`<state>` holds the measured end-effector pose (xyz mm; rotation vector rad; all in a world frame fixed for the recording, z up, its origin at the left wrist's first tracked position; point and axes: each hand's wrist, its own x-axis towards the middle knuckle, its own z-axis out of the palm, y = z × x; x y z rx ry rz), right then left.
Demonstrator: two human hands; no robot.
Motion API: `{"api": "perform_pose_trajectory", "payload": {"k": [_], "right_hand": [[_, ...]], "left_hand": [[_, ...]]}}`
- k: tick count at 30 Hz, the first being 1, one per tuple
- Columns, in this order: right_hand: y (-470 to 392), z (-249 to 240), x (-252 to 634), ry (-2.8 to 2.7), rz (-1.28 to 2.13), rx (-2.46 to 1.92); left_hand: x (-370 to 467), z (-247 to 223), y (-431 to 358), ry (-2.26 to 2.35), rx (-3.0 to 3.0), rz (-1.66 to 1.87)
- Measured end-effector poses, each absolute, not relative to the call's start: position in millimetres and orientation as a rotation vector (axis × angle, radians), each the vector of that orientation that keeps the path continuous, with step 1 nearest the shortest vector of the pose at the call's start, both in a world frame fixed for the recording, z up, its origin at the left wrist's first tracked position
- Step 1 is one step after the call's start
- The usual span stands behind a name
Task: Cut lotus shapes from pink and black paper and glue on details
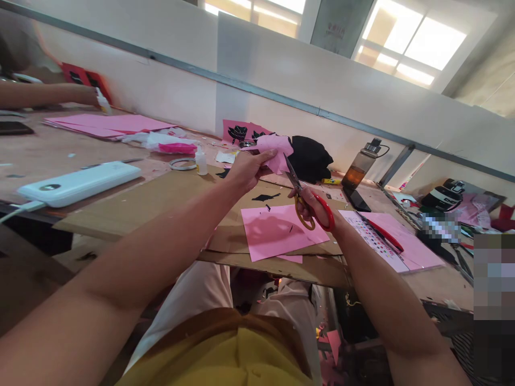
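My left hand (246,170) is closed on a cut piece of pink paper (277,150), held up above the cardboard. My right hand (309,205) grips a pair of scissors (295,179) with one red and one yellow handle loop. The scissor blades point up and left, their tips at the paper's lower right edge; whether they are cutting into it I cannot tell. Below the hands a flat pink sheet (277,230) lies on the brown cardboard (161,209). Small black scraps (265,197) are scattered just behind that sheet.
Behind my hands sits a black cloth bundle (311,159). A bottle of amber drink (361,163) and a phone (356,198) stand right of it. Leftward are a small glue bottle (201,161), a tape roll (183,163) and a white power bank (80,182). Another person's arm (44,95) reaches in far left.
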<state>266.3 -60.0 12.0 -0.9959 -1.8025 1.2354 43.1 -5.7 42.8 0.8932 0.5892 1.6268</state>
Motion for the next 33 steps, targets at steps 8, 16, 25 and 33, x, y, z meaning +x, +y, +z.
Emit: {"api": "perform_pose_trajectory", "payload": {"k": [8, 16, 25, 33], "right_hand": [[-59.9, 11.6, 265.9, -1.792, 1.262, -0.975], [-58.6, 9.6, 267.6, -1.806, 1.258, -0.977], [-59.0, 9.1, 266.6, -1.743, 1.327, -0.939], [-59.9, 11.7, 266.3, -1.794, 1.258, -0.999]], "left_hand": [[42.5, 42.7, -4.7, 0.591, 0.898, 1.624], [42.7, 41.6, -3.8, 0.576, 0.882, 1.612], [41.9, 41.9, -3.6, 0.569, 0.870, 1.620], [42.1, 43.5, -5.3, 0.577, 0.881, 1.617]]}}
